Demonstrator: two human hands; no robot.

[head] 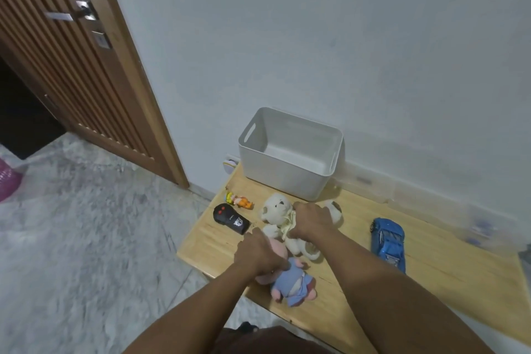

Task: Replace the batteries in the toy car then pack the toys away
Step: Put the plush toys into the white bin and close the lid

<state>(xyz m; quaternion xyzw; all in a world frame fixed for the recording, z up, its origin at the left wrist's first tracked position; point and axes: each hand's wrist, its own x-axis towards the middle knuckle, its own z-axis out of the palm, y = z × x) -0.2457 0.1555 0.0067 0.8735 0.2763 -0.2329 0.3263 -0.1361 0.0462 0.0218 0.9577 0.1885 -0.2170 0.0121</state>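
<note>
The blue toy car (388, 241) sits on the right side of my wooden table (431, 276), well apart from both my hands. Its long side runs from the wall toward me, but I cannot tell for sure which end is the front. I cannot see its underside, so the battery spot is hidden. My right hand (311, 220) is curled down on the white teddy bear (277, 211) and grips it at the middle, so its tummy is covered. Behind that hand a white and brown soft toy (335, 211) peeks out, and most of it is hidden. My left hand (258, 253) is curled on the pink doll (290, 282) in blue clothes and holds it by the head, so I cannot see its face. The doll lies flat with its feet toward me. Just left of the bear is the black remote control (231, 218), lying at a slant. Past it, near the table edge, lies a small orange and yellow figure (239, 200). The white box (290, 178) stands at the back by the wall, open on top. A brown door (71, 60) is on the left, and something pink (8, 181) is cut off at the edge on the floor.
</note>
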